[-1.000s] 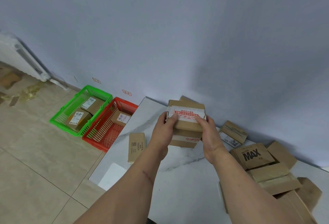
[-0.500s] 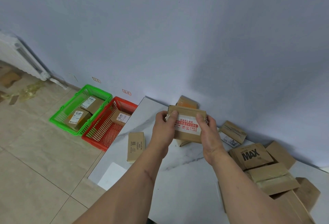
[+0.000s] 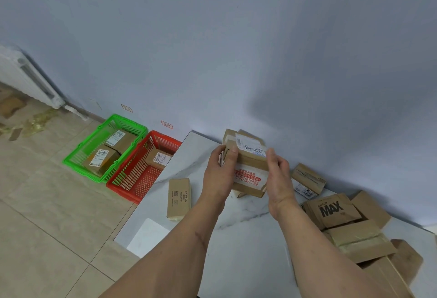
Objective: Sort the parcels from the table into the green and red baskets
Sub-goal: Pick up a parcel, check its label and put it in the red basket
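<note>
Change: since a second ago the held parcel (image 3: 248,170) has been tipped over between the two hands, so a white shipping label now shows on its far upper face and the red-printed tape has swung toward the person.
Held parcel: a brown cardboard box, lifted above the far part of the table (image 3: 236,250), tilted, with another box partly hidden right behind it.
Left hand (image 3: 218,174): clamped on the parcel's left end, thumb over the top edge, fingers wrapped round the side.
Right hand (image 3: 279,179): gripping the parcel's right end, thumb on the upper face, fingers curled underneath.
MYFA box (image 3: 178,197): lying flat on the table just left of the left forearm, apart from it.
Labelled box (image 3: 307,180): lying on the table against the wall, right of the right hand.
MAX box (image 3: 333,209): on top of a heap of brown parcels at the table's right side.
Red basket (image 3: 132,186): on the floor, touching the table's left edge, with one labelled parcel inside.
Green basket (image 3: 80,155): on the floor just left of the red one, sides touching, two labelled parcels inside.
Wall stickers: one small tag above each basket, text too small to read.
Radiator (image 3: 28,77): white, along the wall at far left.
</note>
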